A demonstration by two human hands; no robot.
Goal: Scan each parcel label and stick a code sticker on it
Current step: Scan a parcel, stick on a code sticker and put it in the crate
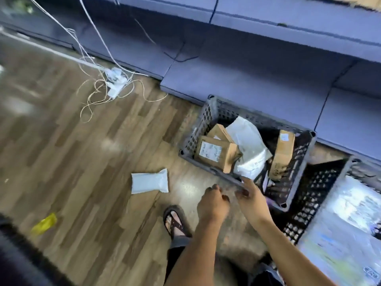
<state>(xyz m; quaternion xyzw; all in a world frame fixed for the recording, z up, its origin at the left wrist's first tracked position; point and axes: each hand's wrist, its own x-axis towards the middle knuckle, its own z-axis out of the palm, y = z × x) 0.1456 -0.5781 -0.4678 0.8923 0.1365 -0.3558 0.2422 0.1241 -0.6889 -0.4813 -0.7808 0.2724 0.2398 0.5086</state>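
Parcels are seen in a grey crate point(203, 124) on the wood floor: a labelled brown box point(216, 154), a white bag point(248, 141) beside it, and another box point(283, 153) stood on end by the right wall. The right hand point(252, 198) is held at the crate's near rim, fingers fairly straight & slightly spread, tips just short of the white bag. Contact w/ the rim can't be told (blur). The left hand point(213, 205) is held just beside it, outside the crate, fingers loosely curled. A white pouch point(149, 181) lies on the floor, well apart to the left.

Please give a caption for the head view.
Left hand and right hand reach toward a grey crate of parcels.
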